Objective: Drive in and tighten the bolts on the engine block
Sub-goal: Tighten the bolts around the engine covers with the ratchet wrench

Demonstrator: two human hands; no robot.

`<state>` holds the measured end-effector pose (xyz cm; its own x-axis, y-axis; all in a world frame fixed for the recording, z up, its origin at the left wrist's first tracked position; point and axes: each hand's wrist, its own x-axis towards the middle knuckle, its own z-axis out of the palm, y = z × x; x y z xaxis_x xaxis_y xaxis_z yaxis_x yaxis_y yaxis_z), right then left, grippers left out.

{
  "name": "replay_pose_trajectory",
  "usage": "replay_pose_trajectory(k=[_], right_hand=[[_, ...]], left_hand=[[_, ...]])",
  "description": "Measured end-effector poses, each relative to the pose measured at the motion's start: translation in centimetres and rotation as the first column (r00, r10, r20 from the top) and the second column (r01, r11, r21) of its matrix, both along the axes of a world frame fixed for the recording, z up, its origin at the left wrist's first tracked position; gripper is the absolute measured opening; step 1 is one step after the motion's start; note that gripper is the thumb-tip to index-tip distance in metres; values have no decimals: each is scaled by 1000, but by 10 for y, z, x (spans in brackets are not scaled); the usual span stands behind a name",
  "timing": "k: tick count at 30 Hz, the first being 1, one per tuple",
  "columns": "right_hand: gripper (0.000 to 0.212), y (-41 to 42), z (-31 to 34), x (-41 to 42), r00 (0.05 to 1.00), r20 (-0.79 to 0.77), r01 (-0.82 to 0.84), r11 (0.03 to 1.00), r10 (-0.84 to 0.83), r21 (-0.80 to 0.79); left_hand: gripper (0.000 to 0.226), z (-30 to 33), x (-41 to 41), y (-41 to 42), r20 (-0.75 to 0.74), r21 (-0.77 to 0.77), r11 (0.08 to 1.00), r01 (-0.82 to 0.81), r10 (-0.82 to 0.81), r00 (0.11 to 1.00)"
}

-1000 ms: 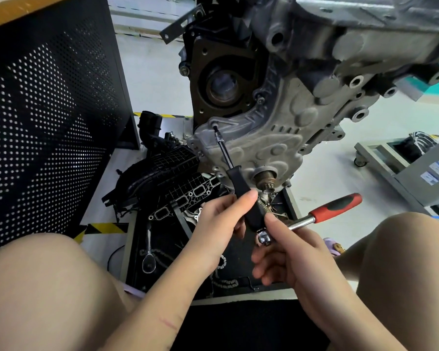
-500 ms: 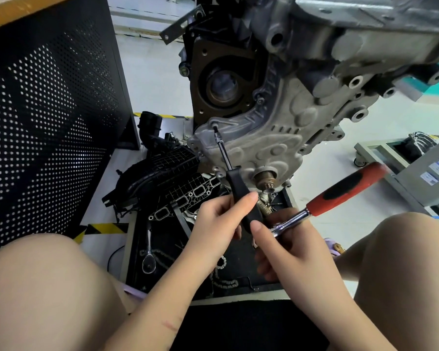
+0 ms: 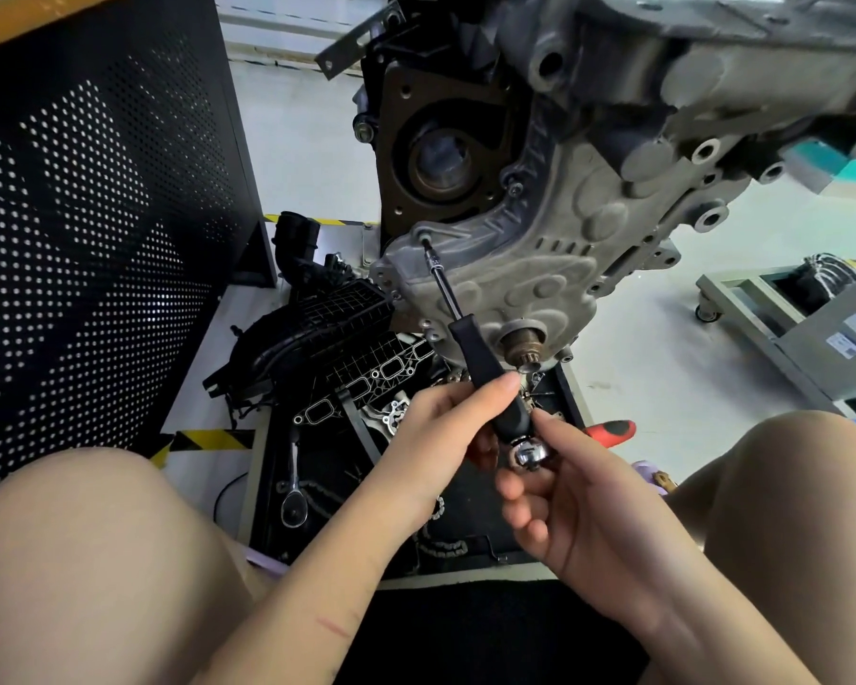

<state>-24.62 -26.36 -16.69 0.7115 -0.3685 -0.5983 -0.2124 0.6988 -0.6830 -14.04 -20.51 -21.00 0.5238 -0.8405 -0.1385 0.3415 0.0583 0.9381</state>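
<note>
Fingers of the left hand (image 3: pixel 431 427) grasp the black driver handle (image 3: pixel 490 378), steadying its shaft so the tip stays seated on a bolt (image 3: pixel 422 235) in the engine cover (image 3: pixel 530 269). The right hand (image 3: pixel 579 491) pinches the ratchet (image 3: pixel 530 454) at the handle's end, likely for leverage. Below lies a parts tray (image 3: pixel 263 491) on pale floor (image 3: pixel 663 378).

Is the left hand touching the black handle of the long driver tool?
Touching. In the head view, the left hand holds the black handle; its fingertip lies directly across the handle, with no gap visible.
</note>
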Motion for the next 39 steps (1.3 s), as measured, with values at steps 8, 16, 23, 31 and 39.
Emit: replay_pose_trajectory(k=[8, 16, 23, 31, 39], right_hand=[[36, 6, -2, -2, 999, -43, -21, 930, 5, -366], [24, 7, -7, -4, 998, -59, -38, 644, -10, -764], [25, 4, -3, -3, 999, -36, -5, 792, -22, -611], [36, 1, 2, -1, 1000, 9, 6, 995, -5, -96], [37, 5, 2, 2, 1000, -3, 21, 1000, -21, 11]], left_hand=[[35, -5, -3, -2, 132, 57, 991, -122, 114, 985], [42, -7, -6, -3, 207, 74, 981, -181, 163, 965], [36, -4, -5, -2, 116, 66, 992, -105, 97, 989], [30, -3, 0, -3, -119, -12, 1000, 12, -13, 993], [27, -3, -1, -2, -125, -46, 999, 1, -7, 992]])
